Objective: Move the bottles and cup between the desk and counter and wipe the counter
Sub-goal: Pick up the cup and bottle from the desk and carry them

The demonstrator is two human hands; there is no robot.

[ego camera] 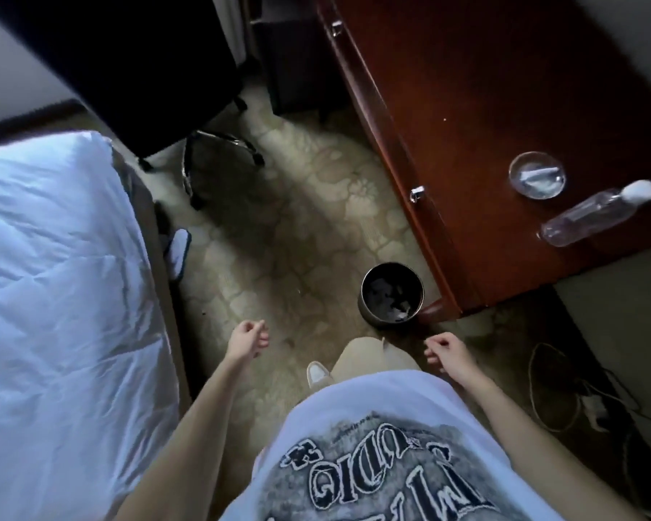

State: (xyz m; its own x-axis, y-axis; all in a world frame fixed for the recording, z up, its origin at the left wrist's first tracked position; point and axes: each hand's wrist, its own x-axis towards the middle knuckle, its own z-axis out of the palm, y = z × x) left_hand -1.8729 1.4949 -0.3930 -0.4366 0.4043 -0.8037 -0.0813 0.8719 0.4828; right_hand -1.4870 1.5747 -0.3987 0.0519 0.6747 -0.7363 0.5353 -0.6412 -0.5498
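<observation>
Person stands on the patterned carpet, facing the dark red wooden bench [485,107]. All places below are given relative to this bench.

Left hand [247,339]: hangs low, well short of the bench's near corner, over the floor. Fingers [262,338] loosely curled, grasping nothing. Right hand [446,351]: closer to that corner, just below it in the view, fingers likewise curled and empty. Judgement: both hands hang free because the person is walking up to the bench, with no reach begun.

Task items on the bench top, near its near end:
- Clear plastic bottle [594,216], white cap, standing upright (it only looks tilted through the wide lens), close to the near edge. Appears empty or nearly so; cannot tell for certain.
- Clear glass dish [537,175], just beyond the bottle and apart from it. Something pale shows inside; whether contents or glare cannot be told. Whether this is the task's cup is uncertain.

Dark round waste bin [391,297] stands on the floor against the bench's near corner leg. It holds dark crumpled material, probably a liner.

Bed [61,276] with white bedding lies across the aisle from the bench. No cloth for wiping in view.

Judgement: the carrying step has yet to start; the bottle is the nearer pickup.
</observation>
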